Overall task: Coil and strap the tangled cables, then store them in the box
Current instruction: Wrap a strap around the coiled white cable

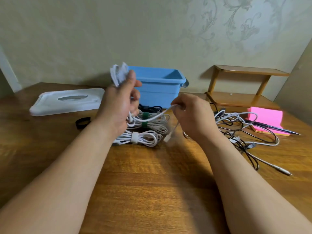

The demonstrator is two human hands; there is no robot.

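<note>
A white cable (152, 117) was held above the table (152, 183), partly wound into loops that stuck up out of the left hand (120, 105), whose fingers were curled tight around the bundle. From the bottom of that grip the free length ran across to the right hand (190, 114), which pinched it between thumb and fingertips; past the pinch the plug end (168, 138) dangled down, blurred.

Directly beneath the two grips lay finished coils: a white coil with a white strap (135, 137) nearest, a white coil with a green strap (144, 120) behind it, and a dark coil (150, 108) further back. Behind the left hand stood the open blue box (160, 88). Left of that hand lay the white lid (67, 102) and a loose black strap (83, 122). Right of the right hand sprawled the tangled cables (239, 130), with pink sticky notes (265, 119) and pens (273, 128) beyond them.
</note>
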